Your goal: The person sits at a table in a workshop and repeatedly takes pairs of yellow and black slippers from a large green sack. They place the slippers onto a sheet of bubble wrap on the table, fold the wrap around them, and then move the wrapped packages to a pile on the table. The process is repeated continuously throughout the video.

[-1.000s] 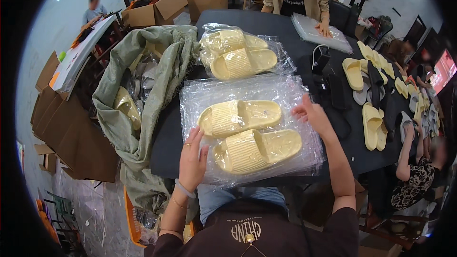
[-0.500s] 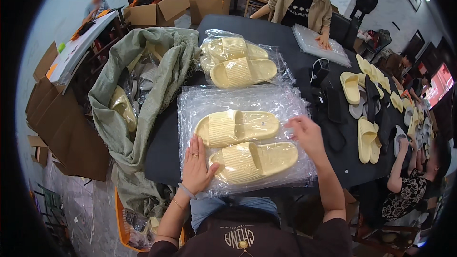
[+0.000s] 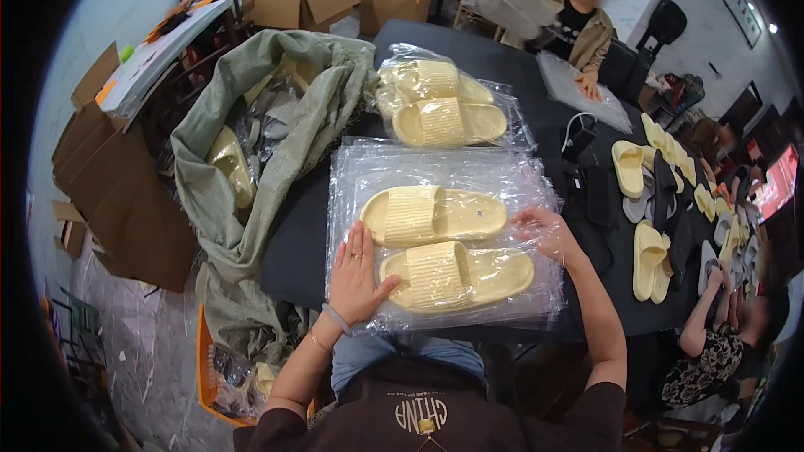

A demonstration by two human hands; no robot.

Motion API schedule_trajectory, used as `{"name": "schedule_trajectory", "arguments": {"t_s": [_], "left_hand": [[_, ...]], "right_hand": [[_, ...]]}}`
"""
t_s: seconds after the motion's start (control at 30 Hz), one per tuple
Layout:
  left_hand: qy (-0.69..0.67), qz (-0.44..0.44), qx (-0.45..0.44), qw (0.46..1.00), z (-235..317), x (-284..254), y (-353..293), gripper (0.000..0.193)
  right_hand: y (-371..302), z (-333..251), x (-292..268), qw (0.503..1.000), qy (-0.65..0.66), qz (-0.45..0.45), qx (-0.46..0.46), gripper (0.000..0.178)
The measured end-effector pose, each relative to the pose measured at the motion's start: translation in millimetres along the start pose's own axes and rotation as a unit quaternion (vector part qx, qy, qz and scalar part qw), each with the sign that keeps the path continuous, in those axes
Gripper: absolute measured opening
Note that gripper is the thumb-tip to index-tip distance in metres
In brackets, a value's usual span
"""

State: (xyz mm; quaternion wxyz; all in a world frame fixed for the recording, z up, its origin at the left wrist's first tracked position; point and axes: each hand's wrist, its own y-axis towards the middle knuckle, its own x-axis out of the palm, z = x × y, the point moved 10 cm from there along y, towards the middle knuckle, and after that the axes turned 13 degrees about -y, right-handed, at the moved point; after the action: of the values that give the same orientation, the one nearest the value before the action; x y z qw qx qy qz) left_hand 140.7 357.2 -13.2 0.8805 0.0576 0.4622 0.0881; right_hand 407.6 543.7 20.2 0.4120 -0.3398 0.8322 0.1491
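Two pale yellow slide slippers, the upper one (image 3: 469, 214) and the lower one (image 3: 498, 278), lie side by side inside a clear plastic bag (image 3: 520, 243). Beneath them is a stack of similar clear bags (image 3: 352, 169) on the dark table. My left hand (image 3: 358, 278) rests flat on the plastic, fingers stretched, left of the slipper toes. At the bag's right end, my right hand (image 3: 548, 234) has its fingers curled on the plastic edge, seemingly pinching it; the fingertips are partly obscured by glare. Bagged yellow slippers (image 3: 444, 109) lie just beyond the stack.
A green woven sack (image 3: 197, 172) holding bagged slippers stands at left, above an orange crate (image 3: 203, 368). Loose yellow, grey and black slippers (image 3: 649, 255) cover the table's right side. Across the table a person (image 3: 578, 21) holds up blurred greyish slippers (image 3: 517, 2), with plastic bags (image 3: 586, 94) before them.
My right hand has come down onto the bag's right edge. My left hand stays flat on the plastic. The person opposite has raised greyish slippers. The whole view has shifted slightly.
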Motion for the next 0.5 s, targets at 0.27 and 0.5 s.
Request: {"name": "schedule_trajectory", "arguments": {"t_s": [0.27, 0.5], "left_hand": [[0.006, 0.019, -0.004, 1.000, 0, -2, -2, 0.098], [0.010, 0.029, 0.002, 1.000, 5, -7, -2, 0.100]], "right_hand": [[35, -123, 54, 0.889, -0.355, -0.069, -0.282, 0.062], [64, -130, 103, 0.917, -0.249, -0.018, -0.310, 0.047]]}}
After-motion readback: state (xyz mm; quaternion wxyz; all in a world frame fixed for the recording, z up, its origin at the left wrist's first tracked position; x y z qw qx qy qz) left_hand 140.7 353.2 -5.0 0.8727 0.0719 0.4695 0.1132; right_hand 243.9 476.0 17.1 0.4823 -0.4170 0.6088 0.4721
